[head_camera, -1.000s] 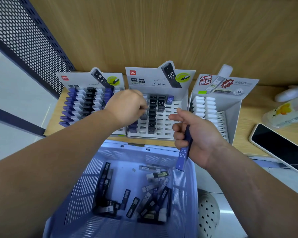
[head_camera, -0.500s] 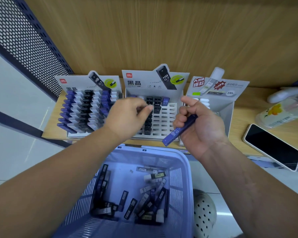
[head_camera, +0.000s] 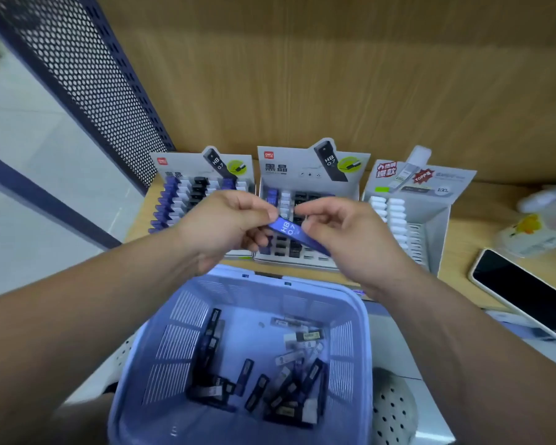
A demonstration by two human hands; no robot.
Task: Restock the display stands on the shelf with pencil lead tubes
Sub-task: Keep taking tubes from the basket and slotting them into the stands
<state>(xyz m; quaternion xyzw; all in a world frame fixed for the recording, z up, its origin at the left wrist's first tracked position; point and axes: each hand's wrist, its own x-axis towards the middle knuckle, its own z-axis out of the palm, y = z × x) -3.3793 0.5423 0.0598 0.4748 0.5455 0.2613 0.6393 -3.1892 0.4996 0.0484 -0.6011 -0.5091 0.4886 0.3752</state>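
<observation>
One blue lead tube marked HB 0.7 — upper end pinched by left hand, lower end gripped in curled right hand, in mid-air before middle stand — liable to slip at hand-over and drop into basket below among loose tubes.

Three display stands stood side by side on the shelf at mid-frame. Below them, at lower centre, a basket held loose tubes. A phone lay at the right edge.
</observation>
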